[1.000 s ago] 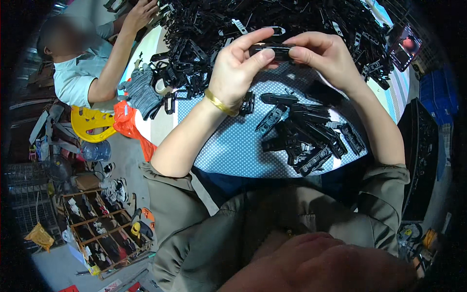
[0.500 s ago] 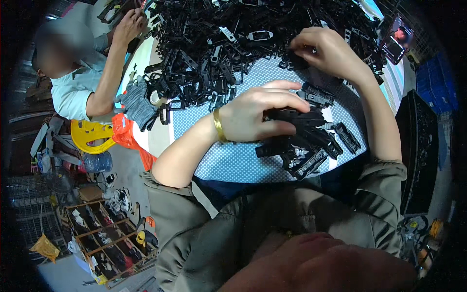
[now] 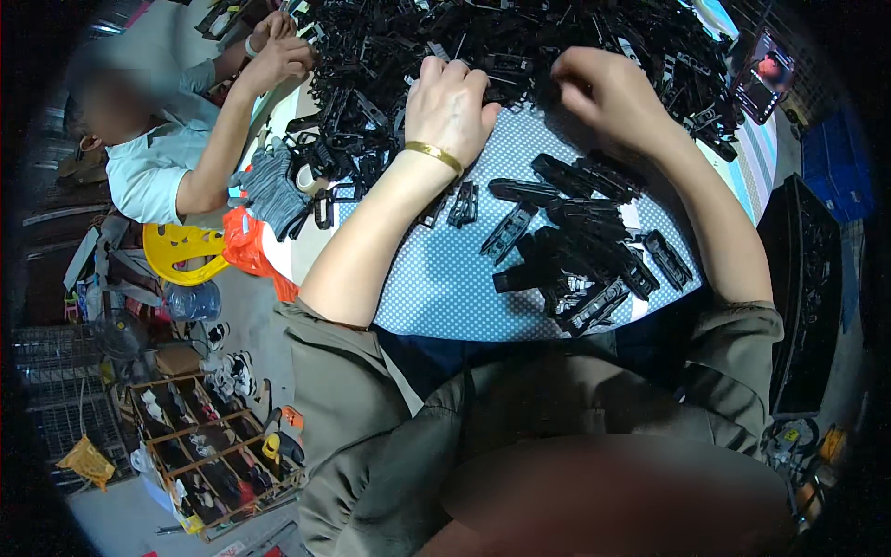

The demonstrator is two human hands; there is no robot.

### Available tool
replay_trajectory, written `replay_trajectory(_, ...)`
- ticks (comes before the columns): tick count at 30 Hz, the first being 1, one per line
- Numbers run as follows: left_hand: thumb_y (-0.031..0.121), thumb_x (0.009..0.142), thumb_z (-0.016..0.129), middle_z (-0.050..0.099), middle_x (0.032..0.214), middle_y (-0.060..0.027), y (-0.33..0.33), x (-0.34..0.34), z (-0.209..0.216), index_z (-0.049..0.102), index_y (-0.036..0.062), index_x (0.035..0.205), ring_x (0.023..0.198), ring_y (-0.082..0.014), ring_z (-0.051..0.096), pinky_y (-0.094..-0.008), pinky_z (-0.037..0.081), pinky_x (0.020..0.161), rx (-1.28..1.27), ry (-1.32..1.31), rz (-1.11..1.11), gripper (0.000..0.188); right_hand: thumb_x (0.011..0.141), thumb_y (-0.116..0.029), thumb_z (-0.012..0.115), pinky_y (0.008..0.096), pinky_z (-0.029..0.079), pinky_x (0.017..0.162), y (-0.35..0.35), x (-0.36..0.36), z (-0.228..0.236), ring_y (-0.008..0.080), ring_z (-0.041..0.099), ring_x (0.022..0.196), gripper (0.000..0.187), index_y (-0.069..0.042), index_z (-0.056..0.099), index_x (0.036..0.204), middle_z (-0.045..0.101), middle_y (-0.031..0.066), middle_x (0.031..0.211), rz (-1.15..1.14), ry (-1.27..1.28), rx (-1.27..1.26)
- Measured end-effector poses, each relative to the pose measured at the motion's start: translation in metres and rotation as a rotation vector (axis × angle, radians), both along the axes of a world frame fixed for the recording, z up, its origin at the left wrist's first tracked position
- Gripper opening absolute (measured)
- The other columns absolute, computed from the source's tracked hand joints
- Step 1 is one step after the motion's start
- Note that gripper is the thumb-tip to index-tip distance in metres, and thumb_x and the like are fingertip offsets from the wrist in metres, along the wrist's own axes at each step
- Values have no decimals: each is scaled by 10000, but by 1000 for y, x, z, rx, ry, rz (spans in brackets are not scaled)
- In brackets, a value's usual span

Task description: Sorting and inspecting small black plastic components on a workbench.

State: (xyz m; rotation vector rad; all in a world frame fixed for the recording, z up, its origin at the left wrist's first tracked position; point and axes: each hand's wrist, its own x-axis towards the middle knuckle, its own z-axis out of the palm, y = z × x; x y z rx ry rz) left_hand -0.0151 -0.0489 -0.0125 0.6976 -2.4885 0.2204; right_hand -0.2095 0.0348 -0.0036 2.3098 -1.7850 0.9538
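My left hand (image 3: 452, 107), with a gold bracelet on its wrist, reaches back-down over the edge of the big heap of black plastic parts (image 3: 371, 65). Its thumb stands apart from the fingers, whose tips bend down onto the heap. At the heap's right front edge my right hand (image 3: 608, 97) has its fingers curled in; what they may hold is hidden in shadow. Between my forearms, close to me, lies a smaller group of long black clip-like parts (image 3: 594, 246) on a blue dotted cloth (image 3: 436, 288). One such part (image 3: 509, 230) rests at that group's left side.
At the far left a co-worker's hands (image 3: 278, 56) are at the heap's edge. Grey gloves (image 3: 274, 195), a tape roll (image 3: 306, 178) and a red plastic bag (image 3: 246, 246) lie on the table's left side. A phone (image 3: 766, 74) stands at the right edge.
My left hand has moved away from the smaller group, up and left to the heap, uncovering parts on the cloth. My right hand stays near the heap's edge. The co-worker's hands have come closer together.
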Motion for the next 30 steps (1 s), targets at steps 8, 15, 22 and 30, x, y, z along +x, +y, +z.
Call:
replay_trajectory(8, 274, 683, 635, 616, 694, -63, -31, 18, 5, 649, 71, 718, 779, -254, 514, -342, 417, 741, 465, 272, 35, 206, 806, 17, 413, 214, 476, 711, -9, -21, 4, 109, 572, 816, 336, -68, 523, 1112, 565, 58, 964, 102, -970, 247)
replay_trajectory(15, 233, 716, 645, 620, 691, -77, -37, 20, 2, 635, 21, 778, 598, -151, 577, -250, 456, 589, 766, 538, 5, 221, 819, -59, 483, 278, 456, 865, -12, -33, -2, 171, 580, 878, 272, 22, 530, 1073, 554, 120, 1030, 278, -1335, 343)
replay_trajectory(22, 194, 729, 629, 595, 654, -50, -33, 20, 2, 620, 54, 817, 663, -193, 551, -297, 446, 639, 413, 548, 129, 165, 803, -59, 537, 274, 485, 766, -10, -21, -2, 178, 588, 847, 187, -56, 598, 979, 588, 69, 938, 16, -495, 33)
replay_trajectory(30, 37, 684, 549, 495, 927, -106, -12, 11, 7, 595, 69, 871, 873, -286, 451, -354, 402, 765, -70, 405, 57, 195, 713, -31, 515, 313, 452, 776, -7, 8, -5, 237, 496, 926, 312, -83, 603, 1008, 474, 105, 928, -29, 402, -72)
